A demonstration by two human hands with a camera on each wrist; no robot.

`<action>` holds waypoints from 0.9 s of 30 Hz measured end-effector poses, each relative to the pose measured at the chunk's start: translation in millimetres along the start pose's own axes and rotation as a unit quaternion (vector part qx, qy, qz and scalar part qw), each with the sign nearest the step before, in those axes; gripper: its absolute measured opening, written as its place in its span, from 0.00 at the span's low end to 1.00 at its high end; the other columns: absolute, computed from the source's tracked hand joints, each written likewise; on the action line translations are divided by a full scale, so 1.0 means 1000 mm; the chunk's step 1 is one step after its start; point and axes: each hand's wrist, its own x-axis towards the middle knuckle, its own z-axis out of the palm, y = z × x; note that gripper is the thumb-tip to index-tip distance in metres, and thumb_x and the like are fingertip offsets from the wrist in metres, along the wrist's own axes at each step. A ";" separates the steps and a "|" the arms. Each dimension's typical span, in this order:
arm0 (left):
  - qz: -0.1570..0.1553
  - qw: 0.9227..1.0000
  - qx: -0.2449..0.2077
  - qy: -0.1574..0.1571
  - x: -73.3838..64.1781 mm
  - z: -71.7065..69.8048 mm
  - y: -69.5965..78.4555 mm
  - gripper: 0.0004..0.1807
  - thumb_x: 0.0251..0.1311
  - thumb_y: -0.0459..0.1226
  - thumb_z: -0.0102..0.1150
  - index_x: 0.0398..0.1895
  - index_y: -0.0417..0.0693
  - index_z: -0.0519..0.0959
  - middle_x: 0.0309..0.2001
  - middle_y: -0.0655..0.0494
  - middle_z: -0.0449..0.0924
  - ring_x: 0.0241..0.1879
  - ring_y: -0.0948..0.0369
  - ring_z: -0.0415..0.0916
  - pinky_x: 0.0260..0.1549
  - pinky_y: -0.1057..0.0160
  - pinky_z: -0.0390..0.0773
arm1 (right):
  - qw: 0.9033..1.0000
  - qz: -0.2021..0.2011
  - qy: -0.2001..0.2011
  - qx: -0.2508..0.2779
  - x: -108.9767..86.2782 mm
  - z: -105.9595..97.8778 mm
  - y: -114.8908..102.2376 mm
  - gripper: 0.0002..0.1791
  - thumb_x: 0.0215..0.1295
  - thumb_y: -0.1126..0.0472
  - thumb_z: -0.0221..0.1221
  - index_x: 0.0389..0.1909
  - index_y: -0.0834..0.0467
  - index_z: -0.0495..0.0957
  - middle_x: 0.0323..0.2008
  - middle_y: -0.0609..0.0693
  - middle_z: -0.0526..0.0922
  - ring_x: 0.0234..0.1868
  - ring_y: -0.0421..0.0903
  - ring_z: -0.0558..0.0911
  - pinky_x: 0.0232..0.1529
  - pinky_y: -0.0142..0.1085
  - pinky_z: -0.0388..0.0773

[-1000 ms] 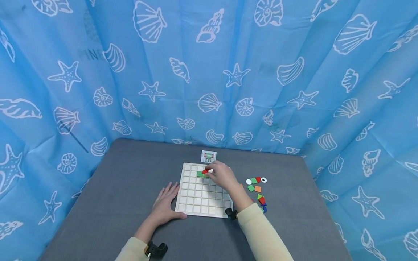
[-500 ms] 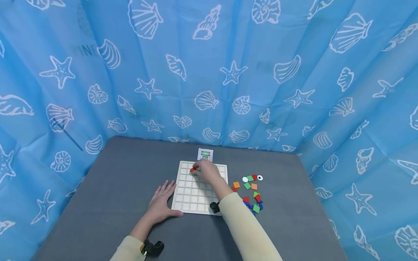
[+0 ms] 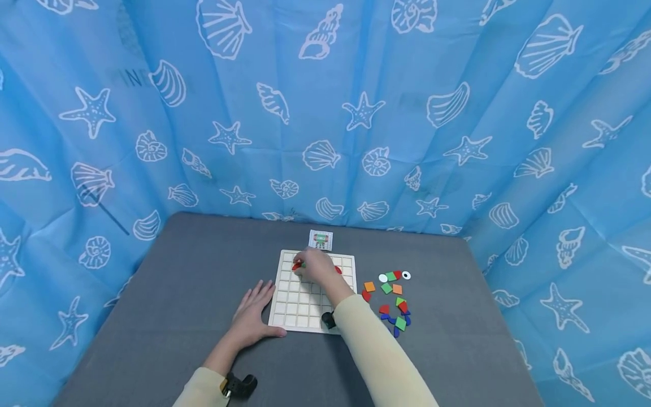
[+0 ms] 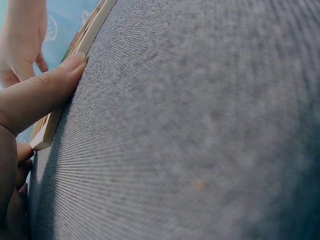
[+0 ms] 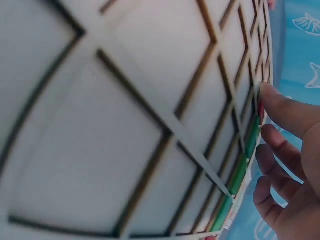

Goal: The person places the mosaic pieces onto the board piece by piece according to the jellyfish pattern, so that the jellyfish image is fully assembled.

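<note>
A white gridded board [image 3: 291,316] lies on the grey table. My left hand [image 3: 252,317] rests along its left side, fingers spread and thumb [image 4: 60,82] against the front edge. My right hand [image 3: 316,265] reaches over the far rows and pinches a small red piece [image 3: 296,265] near the upper left squares. In the right wrist view, thumb and fingers of the right hand [image 5: 295,150] are at that red piece, beside a row of green tiles [image 5: 235,182]. Another rounded red piece [image 3: 338,270] sits on the board, right of the hand, which hides most of the green row in the head view.
Behind the board lies a small printed card [image 3: 320,239]. To the right are scattered loose pieces: an orange square [image 3: 369,286], a green square [image 3: 400,323], a white disc [image 3: 383,278], plus several red and blue ones. A blue shell-patterned curtain [image 3: 325,113] encloses the table.
My right hand has carried the red piece leftward across the far rows, from near the middle to the upper left squares. The left hand stays at the board's side.
</note>
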 end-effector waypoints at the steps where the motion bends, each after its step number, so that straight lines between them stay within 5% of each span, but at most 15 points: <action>1: 0.001 1.000 0.000 0.001 0.000 0.000 0.001 0.72 0.32 0.72 0.74 0.81 0.50 0.55 0.81 0.51 0.50 0.82 0.48 0.38 0.78 0.43 0.40 | 1.000 -0.001 0.004 -0.002 -0.001 -0.002 0.000 0.18 0.63 0.52 0.70 0.53 0.49 0.86 0.46 0.49 0.84 0.49 0.47 0.83 0.49 0.43 0.82; 13: 0.005 1.000 0.006 0.011 -0.003 0.001 0.002 0.72 0.31 0.69 0.76 0.80 0.46 0.56 0.80 0.48 0.52 0.81 0.46 0.41 0.77 0.41 0.42 | 0.996 -0.029 0.078 0.029 -0.032 -0.028 -0.004 0.14 0.67 0.55 0.66 0.52 0.53 0.86 0.45 0.48 0.86 0.44 0.45 0.84 0.44 0.40 0.83; 27: 0.002 1.000 -0.004 0.009 -0.004 -0.001 0.005 0.71 0.32 0.68 0.77 0.80 0.48 0.56 0.81 0.48 0.51 0.81 0.46 0.40 0.77 0.41 0.42 | 0.988 -0.008 0.133 0.077 -0.074 -0.041 0.008 0.16 0.65 0.57 0.68 0.52 0.53 0.86 0.49 0.49 0.86 0.46 0.49 0.84 0.42 0.44 0.83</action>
